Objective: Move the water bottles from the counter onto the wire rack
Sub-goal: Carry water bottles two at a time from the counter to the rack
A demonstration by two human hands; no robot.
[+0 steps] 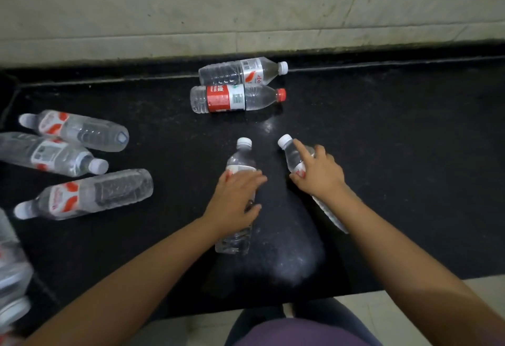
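Observation:
Two clear water bottles with white caps lie side by side on the black counter (382,154), caps pointing away from me. My left hand (235,198) lies across the middle of the left bottle (240,157), fingers and thumb curling over its right side. My right hand (318,172) grips the right bottle (291,154) around its label, index finger stretched toward the cap. That bottle's base (332,215) shows under my wrist. The wire rack is not in view.
Two more bottles lie at the back by the wall, one white-capped (240,72) and one with a red label and cap (235,98). Three bottles (90,195) lie at the left, and blurred ones (11,263) fill the lower left edge. The counter's front edge runs near my body.

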